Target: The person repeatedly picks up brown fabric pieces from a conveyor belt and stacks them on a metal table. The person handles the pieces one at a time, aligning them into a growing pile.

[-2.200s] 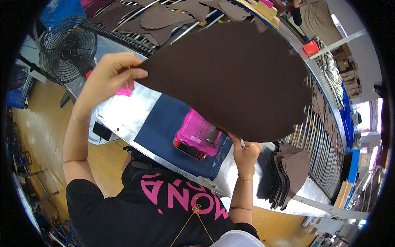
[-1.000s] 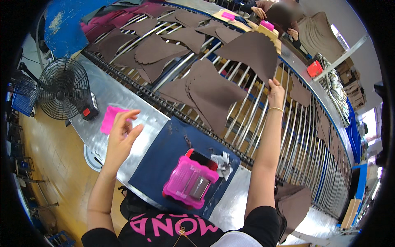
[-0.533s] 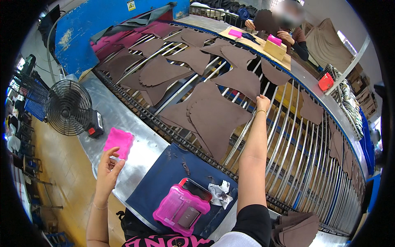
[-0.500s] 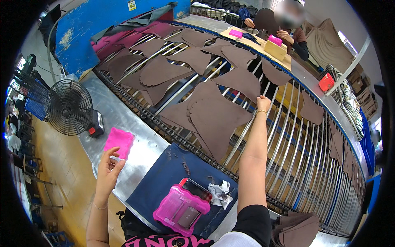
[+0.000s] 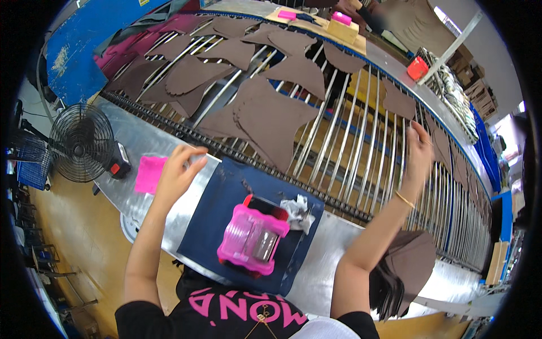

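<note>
My left hand (image 5: 178, 176) hovers over the metal ledge with its fingers apart, beside a pink wavy-edged slab (image 5: 149, 174). It holds nothing. On the right my right hand (image 5: 419, 155) reaches over the bars, loosely bent, slightly blurred and apparently holding nothing. Its fingertips are close to the lower edge of a flat brown cut piece (image 5: 399, 99); whether they touch it is unclear. Left of that arm, a large overlapping group of brown pieces (image 5: 274, 116) lies on the barred conveyor (image 5: 339, 150). A pink scalloped tray (image 5: 243, 234) with a grey block inside sits in front of me on a dark blue mat (image 5: 197, 226).
A black fan (image 5: 82, 141) stands at the left of the ledge, near a blue machine housing (image 5: 68, 62). Crumpled white paper (image 5: 299, 213) lies by the tray. Stacked brown pieces (image 5: 403, 268) hang at lower right. Across the conveyor is a person's dark sleeve (image 5: 371, 20).
My right hand has left the brown piece it was gripping and moved right along the conveyor. The left hand has shifted off the pink slab toward the right. The view has tilted downward.
</note>
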### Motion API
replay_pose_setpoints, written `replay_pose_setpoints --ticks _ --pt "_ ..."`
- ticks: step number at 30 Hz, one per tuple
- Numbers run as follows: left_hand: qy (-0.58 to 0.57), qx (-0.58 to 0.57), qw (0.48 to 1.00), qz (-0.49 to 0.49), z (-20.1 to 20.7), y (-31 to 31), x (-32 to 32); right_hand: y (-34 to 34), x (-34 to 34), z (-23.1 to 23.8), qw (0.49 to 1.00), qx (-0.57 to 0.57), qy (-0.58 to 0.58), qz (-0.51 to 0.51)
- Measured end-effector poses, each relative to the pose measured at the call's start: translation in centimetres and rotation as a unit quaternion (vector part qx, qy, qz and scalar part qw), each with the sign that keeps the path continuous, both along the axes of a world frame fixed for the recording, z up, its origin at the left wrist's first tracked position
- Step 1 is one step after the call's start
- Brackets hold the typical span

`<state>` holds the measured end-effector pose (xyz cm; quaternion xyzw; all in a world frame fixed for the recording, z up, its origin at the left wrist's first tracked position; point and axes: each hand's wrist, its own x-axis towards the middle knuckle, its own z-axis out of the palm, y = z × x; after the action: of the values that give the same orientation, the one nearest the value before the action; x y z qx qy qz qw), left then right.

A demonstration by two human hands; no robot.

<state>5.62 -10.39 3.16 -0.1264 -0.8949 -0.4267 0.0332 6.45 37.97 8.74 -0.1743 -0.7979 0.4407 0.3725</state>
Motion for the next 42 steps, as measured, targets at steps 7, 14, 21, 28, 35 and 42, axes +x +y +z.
replay_pose_setpoints --ticks 7,14,21,28,35,42 --pt "-0.284 0.224 0.932 0.000 -8.2 2.0 -14.2 -2.1 22.6 4.9 0.963 0.062 0.011 -0.262" --pt "-0.401 0.274 0.873 0.045 -12.8 4.9 -20.1 -2.6 36.9 1.1 0.908 0.082 -0.209 -0.354" --pt "-0.378 0.215 0.897 0.085 -13.1 6.4 -20.3 -2.0 40.2 0.2 0.906 0.047 -0.219 -0.360" --pt "-0.376 0.229 0.893 0.091 -13.3 6.8 -20.1 -1.2 38.3 -0.6 0.925 0.018 -0.194 -0.326" --pt "-0.371 0.227 0.897 0.082 -13.0 6.4 -19.4 0.4 39.5 -1.3 0.865 0.127 -0.287 -0.392" --pt "-0.345 0.196 0.914 0.088 -12.6 6.0 -18.8 5.7 46.2 -8.1 0.806 0.101 -0.439 -0.384"
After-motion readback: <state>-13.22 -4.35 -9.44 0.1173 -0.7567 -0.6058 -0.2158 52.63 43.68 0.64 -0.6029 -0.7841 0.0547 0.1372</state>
